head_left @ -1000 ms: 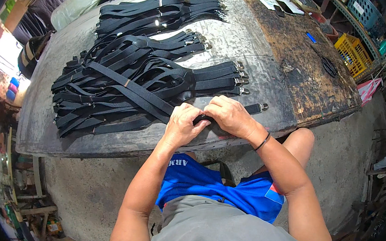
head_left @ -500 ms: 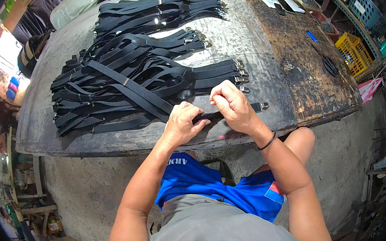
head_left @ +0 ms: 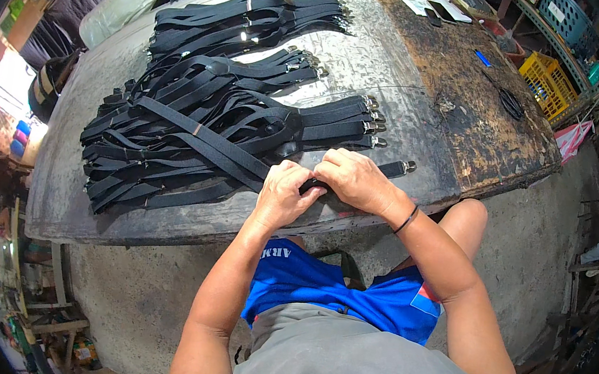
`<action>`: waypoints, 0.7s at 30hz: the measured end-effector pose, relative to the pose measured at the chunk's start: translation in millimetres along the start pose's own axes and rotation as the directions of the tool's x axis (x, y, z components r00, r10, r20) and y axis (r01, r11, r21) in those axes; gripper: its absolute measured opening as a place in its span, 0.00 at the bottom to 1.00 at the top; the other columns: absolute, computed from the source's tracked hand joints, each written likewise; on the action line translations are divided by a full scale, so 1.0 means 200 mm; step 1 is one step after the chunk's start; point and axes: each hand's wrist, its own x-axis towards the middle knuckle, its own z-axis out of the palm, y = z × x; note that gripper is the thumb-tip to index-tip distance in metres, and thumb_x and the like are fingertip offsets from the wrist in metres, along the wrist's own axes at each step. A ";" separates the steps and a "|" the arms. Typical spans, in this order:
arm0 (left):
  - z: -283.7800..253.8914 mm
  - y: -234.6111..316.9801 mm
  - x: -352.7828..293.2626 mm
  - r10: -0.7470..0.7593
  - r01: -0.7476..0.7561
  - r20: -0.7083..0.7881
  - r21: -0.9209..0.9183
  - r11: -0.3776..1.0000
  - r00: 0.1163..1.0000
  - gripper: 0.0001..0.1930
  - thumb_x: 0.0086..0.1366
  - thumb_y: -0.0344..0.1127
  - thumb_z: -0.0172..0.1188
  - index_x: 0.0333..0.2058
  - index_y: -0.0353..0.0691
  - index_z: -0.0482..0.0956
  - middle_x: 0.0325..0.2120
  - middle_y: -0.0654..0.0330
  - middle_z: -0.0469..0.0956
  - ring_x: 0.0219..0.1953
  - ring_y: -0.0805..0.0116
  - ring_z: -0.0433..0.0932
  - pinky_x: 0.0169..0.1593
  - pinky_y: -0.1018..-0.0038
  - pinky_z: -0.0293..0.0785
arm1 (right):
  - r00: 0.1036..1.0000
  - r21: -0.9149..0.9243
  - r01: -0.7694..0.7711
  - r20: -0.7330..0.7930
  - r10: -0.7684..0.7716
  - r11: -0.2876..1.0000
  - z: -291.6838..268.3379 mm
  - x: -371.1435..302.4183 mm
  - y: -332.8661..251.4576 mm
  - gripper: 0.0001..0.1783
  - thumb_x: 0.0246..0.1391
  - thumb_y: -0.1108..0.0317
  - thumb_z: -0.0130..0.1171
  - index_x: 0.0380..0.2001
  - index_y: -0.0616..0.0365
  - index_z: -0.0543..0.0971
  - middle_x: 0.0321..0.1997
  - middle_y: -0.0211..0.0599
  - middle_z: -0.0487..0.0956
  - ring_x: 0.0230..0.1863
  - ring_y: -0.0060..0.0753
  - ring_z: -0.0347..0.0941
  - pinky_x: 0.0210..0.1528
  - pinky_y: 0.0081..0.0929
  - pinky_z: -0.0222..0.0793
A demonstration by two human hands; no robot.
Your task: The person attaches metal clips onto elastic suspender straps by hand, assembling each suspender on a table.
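Left hand (head_left: 283, 191) pinches a black strap (head_left: 391, 170) between thumb and fingers at the near side of the table (head_left: 420, 150). From my end, I see the right hand (head_left: 350, 178) curled over the same strap, just beside the left; its knuckles cover the fingertips, so I cannot tell whether it grips or only presses. The short piece between the two hands is dark and mostly hidden, and I cannot make out any fitting there. I also cannot follow whether the long band (head_left: 206, 135) slanting down to the left hand is part of what is held.

Both hands are close to the table's near edge, with a knee (head_left: 465, 218) just below it on the right. To my left the pile of black straps (head_left: 170, 166) crowds the working space, while the bundle with metal clips (head_left: 373, 125) lies just beyond the right hand. Rightward, I have open tabletop as far as the scissors (head_left: 510, 102), which lie well apart.

The held strap is flat, black and narrow, and comes out past the right hand to end in a shiny silver clip (head_left: 409, 166) resting over the worn grey surface.
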 end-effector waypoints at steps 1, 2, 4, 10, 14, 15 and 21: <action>-0.01 0.01 0.00 -0.017 0.017 0.015 0.008 1.000 1.000 0.14 0.49 0.35 0.73 0.33 0.39 0.80 0.28 0.57 0.79 0.37 0.55 0.76 0.42 0.62 0.70 | 0.998 -0.059 0.052 0.025 -0.051 0.997 -0.01 0.01 0.00 0.06 0.52 0.68 0.60 0.33 0.56 0.77 0.32 0.37 0.74 0.36 0.44 0.74 0.38 0.39 0.72; -0.01 0.01 0.00 -0.034 0.034 0.029 0.016 0.999 0.999 0.14 0.48 0.34 0.73 0.33 0.39 0.81 0.28 0.57 0.79 0.37 0.55 0.76 0.43 0.62 0.71 | 0.994 -0.115 0.105 0.053 -0.100 0.988 -0.02 0.01 -0.01 0.06 0.51 0.68 0.59 0.33 0.55 0.76 0.32 0.37 0.72 0.36 0.43 0.74 0.38 0.38 0.71; 0.00 -0.01 0.00 -0.029 0.029 0.024 0.010 1.000 0.999 0.13 0.49 0.34 0.73 0.33 0.39 0.81 0.28 0.57 0.79 0.38 0.55 0.76 0.43 0.61 0.70 | 0.991 -0.183 0.111 0.098 -0.094 0.977 -0.02 0.02 -0.03 0.07 0.49 0.67 0.58 0.32 0.55 0.75 0.32 0.37 0.72 0.37 0.42 0.74 0.39 0.37 0.71; 0.01 -0.01 0.00 -0.011 0.011 -0.012 -0.009 1.000 1.000 0.13 0.49 0.35 0.72 0.32 0.38 0.81 0.29 0.57 0.80 0.38 0.55 0.77 0.44 0.61 0.70 | 0.998 -0.102 0.033 0.049 -0.028 0.994 0.04 0.01 -0.01 0.06 0.51 0.70 0.57 0.32 0.57 0.73 0.34 0.42 0.70 0.37 0.47 0.73 0.40 0.39 0.71; 0.00 0.00 0.01 -0.027 0.027 0.004 0.014 1.000 1.000 0.14 0.50 0.38 0.73 0.33 0.38 0.82 0.29 0.56 0.81 0.38 0.55 0.77 0.44 0.61 0.70 | 0.981 0.290 -0.126 -0.106 0.163 0.949 -0.05 0.04 -0.05 0.04 0.57 0.73 0.54 0.34 0.61 0.73 0.34 0.46 0.71 0.38 0.53 0.72 0.42 0.41 0.70; 0.00 0.00 0.00 -0.029 0.029 0.003 0.015 0.999 1.000 0.14 0.50 0.38 0.73 0.33 0.38 0.82 0.29 0.56 0.81 0.38 0.55 0.77 0.44 0.61 0.70 | 0.981 0.291 -0.125 -0.105 0.161 0.949 -0.07 0.05 -0.04 0.04 0.57 0.73 0.54 0.34 0.61 0.73 0.34 0.46 0.71 0.38 0.53 0.72 0.42 0.41 0.70; 0.00 0.01 0.00 -0.040 0.040 0.005 0.001 0.999 0.999 0.15 0.49 0.39 0.74 0.32 0.38 0.81 0.29 0.56 0.81 0.37 0.55 0.77 0.43 0.61 0.71 | 0.996 0.167 -0.072 -0.032 0.079 0.983 -0.01 -0.02 0.02 0.03 0.55 0.71 0.60 0.33 0.57 0.78 0.33 0.41 0.75 0.38 0.50 0.75 0.41 0.41 0.72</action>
